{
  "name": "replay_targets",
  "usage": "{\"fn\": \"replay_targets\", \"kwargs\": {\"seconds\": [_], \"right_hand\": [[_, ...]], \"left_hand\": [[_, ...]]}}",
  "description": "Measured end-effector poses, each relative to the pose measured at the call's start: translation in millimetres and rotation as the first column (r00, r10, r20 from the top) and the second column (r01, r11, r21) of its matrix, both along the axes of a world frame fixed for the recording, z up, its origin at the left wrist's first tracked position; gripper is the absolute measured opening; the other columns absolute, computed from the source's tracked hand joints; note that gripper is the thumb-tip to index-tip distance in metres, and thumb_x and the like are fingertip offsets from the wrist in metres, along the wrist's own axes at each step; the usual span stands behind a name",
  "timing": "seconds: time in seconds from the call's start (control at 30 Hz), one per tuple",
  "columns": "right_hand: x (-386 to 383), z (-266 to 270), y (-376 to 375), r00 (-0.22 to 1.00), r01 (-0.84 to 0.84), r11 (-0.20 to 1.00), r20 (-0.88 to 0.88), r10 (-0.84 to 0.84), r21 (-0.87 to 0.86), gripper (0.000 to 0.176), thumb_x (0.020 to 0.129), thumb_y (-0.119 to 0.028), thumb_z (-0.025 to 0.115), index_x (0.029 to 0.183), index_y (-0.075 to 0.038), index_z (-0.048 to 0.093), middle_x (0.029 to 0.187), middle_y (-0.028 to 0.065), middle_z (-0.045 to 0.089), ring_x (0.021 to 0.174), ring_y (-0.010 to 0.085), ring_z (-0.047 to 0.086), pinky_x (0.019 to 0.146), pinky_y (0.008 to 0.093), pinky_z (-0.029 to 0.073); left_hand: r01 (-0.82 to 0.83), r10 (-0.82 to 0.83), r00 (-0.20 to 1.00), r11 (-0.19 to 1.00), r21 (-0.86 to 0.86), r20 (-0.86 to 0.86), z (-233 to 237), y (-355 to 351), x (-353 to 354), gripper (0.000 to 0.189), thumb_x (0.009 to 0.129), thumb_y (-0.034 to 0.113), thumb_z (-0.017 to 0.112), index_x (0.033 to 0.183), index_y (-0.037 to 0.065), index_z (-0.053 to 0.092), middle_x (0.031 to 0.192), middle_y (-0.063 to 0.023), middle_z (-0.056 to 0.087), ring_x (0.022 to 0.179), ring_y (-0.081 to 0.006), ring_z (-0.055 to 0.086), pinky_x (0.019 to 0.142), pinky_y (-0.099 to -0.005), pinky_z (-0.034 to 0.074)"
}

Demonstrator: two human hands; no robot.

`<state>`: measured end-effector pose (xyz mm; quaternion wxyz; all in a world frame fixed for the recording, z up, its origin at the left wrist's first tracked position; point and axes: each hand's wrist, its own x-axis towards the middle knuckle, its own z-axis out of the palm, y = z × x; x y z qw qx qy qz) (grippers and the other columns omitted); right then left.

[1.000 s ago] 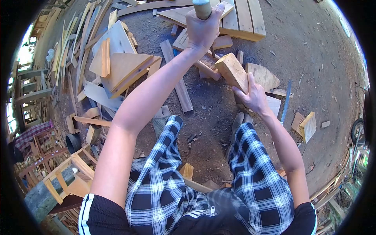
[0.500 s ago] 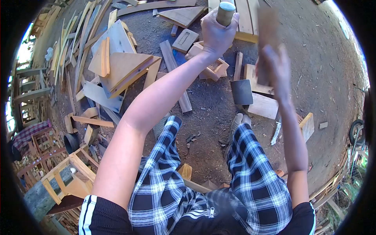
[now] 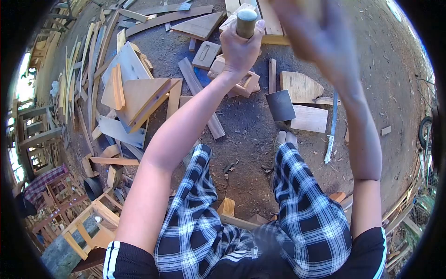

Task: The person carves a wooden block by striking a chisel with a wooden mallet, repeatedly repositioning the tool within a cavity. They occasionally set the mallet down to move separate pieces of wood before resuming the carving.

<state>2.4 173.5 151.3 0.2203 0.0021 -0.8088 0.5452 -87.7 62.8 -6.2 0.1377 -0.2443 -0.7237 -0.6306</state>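
My left hand (image 3: pixel 239 51) is wrapped round an upright cylindrical handle (image 3: pixel 246 24) with a pale, worn round top. Its lower end is hidden under my fist, so I cannot see what kind of tool it is. Pale wood shows just behind that fist. My right hand (image 3: pixel 320 51) is raised to the right of the handle, apart from it and smeared by motion. It appears closed round a piece of wood (image 3: pixel 310 6), mostly cut off by the top edge. Below my left hand lies a small wooden frame (image 3: pixel 247 86).
Pale planks (image 3: pixel 271 21) lie behind my hands. A dark square plate (image 3: pixel 280 106) and flat boards (image 3: pixel 309 118) lie before my right foot. Stacked wood offcuts (image 3: pixel 134 100) and long strips (image 3: pixel 95 56) cover the left. A wooden frame piece (image 3: pixel 88 228) stands lower left.
My right hand has swung upward and nearer the camera, carrying the piece of wood mostly out of view. My left hand keeps its grip on the handle; the view has shifted slightly.
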Motion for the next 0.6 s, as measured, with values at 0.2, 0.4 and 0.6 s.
{"fn": "replay_targets", "kwargs": {"seconds": [0.2, 0.4, 0.6], "right_hand": [[9, -39, 16, 0.942, -0.13, 0.924, 0.335, 0.003, 0.359, 0.047, 0.085, -0.039, 0.068, 0.107, 0.0, 0.057, 0.085, 0.0186, 0.068, 0.071, 0.0205, 0.069, 0.064, 0.0291, 0.053], [56, -154, 23, 0.839, 0.008, 0.992, 0.54, 0.06, -0.124, 0.073, 0.082, -0.058, 0.064, 0.118, 0.004, 0.052, 0.095, 0.0152, 0.06, 0.091, 0.021, 0.062, 0.078, 0.035, 0.051], [62, -149, 25, 0.803, 0.091, 0.968, 0.592, 0.067, -0.234, 0.076, 0.083, -0.062, 0.063, 0.118, 0.005, 0.051, 0.1, 0.0152, 0.058, 0.094, 0.0212, 0.06, 0.084, 0.0342, 0.048]], "left_hand": [[0.013, -0.129, 0.947, 0.93, 0.368, 0.293, -14, -15, -16, 0.015, 0.084, 0.009, 0.067, 0.076, 0.001, 0.058, 0.06, 0.0004, 0.057, 0.052, -0.0067, 0.056, 0.049, -0.024, 0.044], [-0.225, -0.07, 0.814, 0.877, 0.424, 0.576, -1, -48, -28, 0.034, 0.091, 0.018, 0.064, 0.066, 0.009, 0.043, 0.053, -0.0008, 0.047, 0.039, -0.0085, 0.042, 0.037, -0.0257, 0.036], [-0.149, -0.152, 0.847, 0.852, 0.502, 0.509, 9, -46, -23, 0.03, 0.091, 0.02, 0.064, 0.071, 0.009, 0.044, 0.053, -0.0004, 0.045, 0.038, -0.0086, 0.04, 0.038, -0.0264, 0.035]]}}
